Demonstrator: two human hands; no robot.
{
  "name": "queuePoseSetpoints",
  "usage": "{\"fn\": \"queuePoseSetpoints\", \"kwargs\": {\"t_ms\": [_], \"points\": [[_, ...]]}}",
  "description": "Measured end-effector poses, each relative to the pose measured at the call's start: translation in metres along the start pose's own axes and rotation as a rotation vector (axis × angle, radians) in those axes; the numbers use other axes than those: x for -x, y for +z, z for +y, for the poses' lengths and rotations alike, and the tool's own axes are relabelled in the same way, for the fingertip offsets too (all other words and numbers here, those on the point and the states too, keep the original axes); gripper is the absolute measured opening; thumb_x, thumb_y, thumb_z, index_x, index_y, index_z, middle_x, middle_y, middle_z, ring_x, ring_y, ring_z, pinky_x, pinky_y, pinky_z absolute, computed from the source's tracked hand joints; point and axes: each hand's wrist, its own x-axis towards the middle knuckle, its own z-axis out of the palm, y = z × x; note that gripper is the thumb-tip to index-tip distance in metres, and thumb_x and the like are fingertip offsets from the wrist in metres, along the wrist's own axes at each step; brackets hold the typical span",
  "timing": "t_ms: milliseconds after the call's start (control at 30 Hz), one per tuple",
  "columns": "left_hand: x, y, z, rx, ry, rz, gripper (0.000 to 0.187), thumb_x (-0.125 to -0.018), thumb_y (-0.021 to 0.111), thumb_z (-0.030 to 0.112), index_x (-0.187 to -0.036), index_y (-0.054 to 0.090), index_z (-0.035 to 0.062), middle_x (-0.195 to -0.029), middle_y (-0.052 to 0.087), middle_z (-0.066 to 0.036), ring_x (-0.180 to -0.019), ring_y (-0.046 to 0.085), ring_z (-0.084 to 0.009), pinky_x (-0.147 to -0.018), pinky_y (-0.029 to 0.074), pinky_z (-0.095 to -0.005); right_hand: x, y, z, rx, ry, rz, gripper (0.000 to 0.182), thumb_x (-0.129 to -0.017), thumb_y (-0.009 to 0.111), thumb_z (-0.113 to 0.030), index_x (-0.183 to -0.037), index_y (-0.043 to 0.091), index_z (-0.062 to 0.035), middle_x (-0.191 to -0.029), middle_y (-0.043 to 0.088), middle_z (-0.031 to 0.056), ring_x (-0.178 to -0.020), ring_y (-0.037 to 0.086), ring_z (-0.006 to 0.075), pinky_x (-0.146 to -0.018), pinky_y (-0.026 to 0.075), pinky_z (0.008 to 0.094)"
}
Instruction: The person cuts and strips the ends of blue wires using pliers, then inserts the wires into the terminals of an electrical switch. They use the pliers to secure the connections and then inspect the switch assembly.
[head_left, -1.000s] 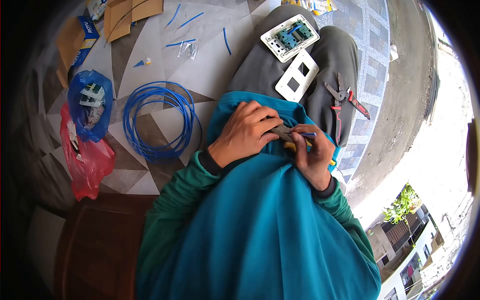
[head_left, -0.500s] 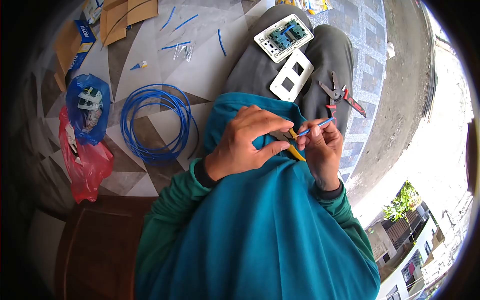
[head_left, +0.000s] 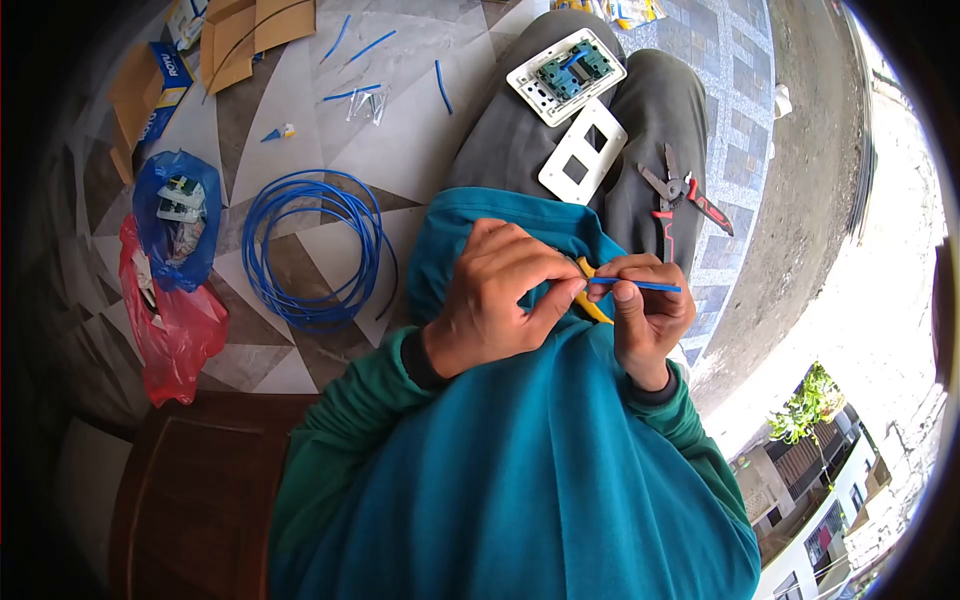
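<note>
A short piece of blue wire (head_left: 650,287) lies across the fingers of my right hand (head_left: 650,310), pinched between thumb and fingers. At the wire's left end, the thumb and index finger of my left hand (head_left: 500,290) close together on its tip, which the fingertips mostly hide. Just beneath my hands, a yellow-handled tool (head_left: 597,308) rests on the teal shirt, its head largely covered. On my thighs are a white switch and outlet plate (head_left: 540,92) with green modules and a white cover frame (head_left: 565,172). Red-handled wire strippers (head_left: 677,187) lie on my right knee.
A coil of blue wire (head_left: 255,245) sits on the tiled floor to the left, with cut wire pieces (head_left: 443,88) and a small plastic packet (head_left: 368,105) beyond. Blue (head_left: 145,215) and red (head_left: 185,345) plastic bags, open cardboard boxes (head_left: 233,50) and a wooden seat (head_left: 200,490) are also there.
The blue wire has turned from slanting up to the right to nearly level. My right hand has shifted slightly right and down, and my left thumb and index finger have come together.
</note>
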Motion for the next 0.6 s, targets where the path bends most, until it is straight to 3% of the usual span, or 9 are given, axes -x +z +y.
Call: {"fn": "queuePoseSetpoints", "kwargs": {"t_ms": [67, 100, 167, 233, 300, 333, 367, 433, 600], "points": [[0.001, 0.000, 0.004, 0.494, -0.443, -0.155, 0.011, -0.086, 0.069, 0.014, -0.086, 0.069, 0.0033, -0.080, 0.067, -0.007, -0.077, 0.062, -0.0153, -0.076, 0.045, -0.0291, -0.001, 0.000, -0.002, 0.045, -0.006, 0.010, 0.009, -0.093, 0.060, -0.004, -0.094, 0.054, 0.0036, -0.090, 0.064, 0.0209, -0.070, 0.064, 0.0171, -0.066, 0.055, 0.0287], [0.000, -0.002, 0.003, 0.494, -0.443, -0.156, 0.011, -0.086, 0.069, 0.014, -0.086, 0.069, 0.0033, -0.080, 0.067, -0.007, -0.077, 0.062, -0.0153, -0.076, 0.045, -0.0291, -0.002, 0.000, -0.004, 0.045, -0.006, 0.012, 0.009, -0.093, 0.060, -0.004, -0.094, 0.054, 0.0036, -0.090, 0.064, 0.0209, -0.070, 0.064, 0.0171, -0.066, 0.055, 0.0287], [-0.003, -0.007, -0.003, 1.139, -0.883, -0.284, 0.018, -0.089, 0.067, 0.017, -0.091, 0.068, -0.0004, -0.084, 0.067, -0.009, -0.081, 0.061, -0.0138, -0.076, 0.048, -0.0280, -0.004, -0.001, -0.008, -0.036, 0.085, 0.029, 0.009, -0.093, 0.060, -0.004, -0.093, 0.054, 0.0031, -0.088, 0.064, 0.0208, -0.069, 0.063, 0.0171, -0.065, 0.054, 0.0286], [-0.001, -0.005, -0.003, 1.158, -0.821, -0.290, 0.020, -0.087, 0.069, 0.015, -0.097, 0.067, -0.0023, -0.087, 0.067, -0.009, -0.083, 0.061, -0.0130, -0.076, 0.049, -0.0280, -0.006, -0.002, -0.008, -0.079, 0.118, 0.061, 0.009, -0.093, 0.059, -0.005, -0.092, 0.055, 0.0030, -0.088, 0.064, 0.0205, -0.069, 0.063, 0.0173, -0.064, 0.054, 0.0287], [-0.002, -0.002, 0.004, 0.743, -0.498, -0.112, 0.020, -0.084, 0.071, 0.010, -0.100, 0.067, -0.0006, -0.088, 0.068, -0.008, -0.083, 0.062, -0.0132, -0.077, 0.049, -0.0279, -0.006, -0.003, -0.009, -0.122, 0.155, 0.091, 0.009, -0.094, 0.059, -0.005, -0.091, 0.055, 0.0029, -0.088, 0.064, 0.0201, -0.069, 0.063, 0.0176, -0.064, 0.054, 0.0289], [-0.003, -0.001, 0.003, 0.452, -0.325, -0.088, 0.027, -0.077, 0.076, 0.007, -0.103, 0.067, 0.0029, -0.088, 0.069, -0.005, -0.080, 0.062, -0.0154, -0.078, 0.047, -0.0290, -0.007, -0.003, -0.010, -0.179, 0.192, 0.104, 0.010, -0.094, 0.059, -0.006, -0.091, 0.055, 0.0030, -0.088, 0.064, 0.0196, -0.069, 0.063, 0.0178, -0.063, 0.054, 0.0293], [-0.005, -0.001, 0.001, 0.451, -0.324, -0.090, 0.027, -0.077, 0.076, 0.007, -0.103, 0.067, 0.0029, -0.088, 0.069, -0.005, -0.080, 0.062, -0.0154, -0.078, 0.047, -0.0290, -0.007, -0.004, -0.010, -0.236, 0.229, 0.117, 0.011, -0.095, 0.058, -0.007, -0.092, 0.055, 0.0032, -0.088, 0.064, 0.0190, -0.069, 0.063, 0.0180, -0.063, 0.053, 0.0296], [-0.006, 0.002, -0.004, 0.139, -0.012, 0.026, 0.028, -0.073, 0.078, 0.007, -0.100, 0.069, 0.0067, -0.087, 0.069, -0.002, -0.076, 0.062, -0.0176, -0.075, 0.044, -0.0306, -0.008, -0.001, -0.012, -0.282, 0.281, 0.132, 0.012, -0.095, 0.058, -0.008, -0.092, 0.056, 0.0033, -0.088, 0.064, 0.0187, -0.069, 0.063, 0.0181, -0.063, 0.053, 0.0300], [-0.006, 0.007, -0.006, 0.037, 0.077, 0.081, 0.018, -0.074, 0.078, 0.010, -0.091, 0.072, 0.0108, -0.083, 0.068, 0.002, -0.078, 0.060, -0.0167, -0.075, 0.040, -0.0332, -0.007, 0.001, -0.012, -0.334, 0.355, 0.155, 0.013, -0.095, 0.058, -0.009, -0.094, 0.056, 0.0035, -0.088, 0.064, 0.0182, -0.070, 0.063, 0.0178, -0.062, 0.054, 0.0301]]}}
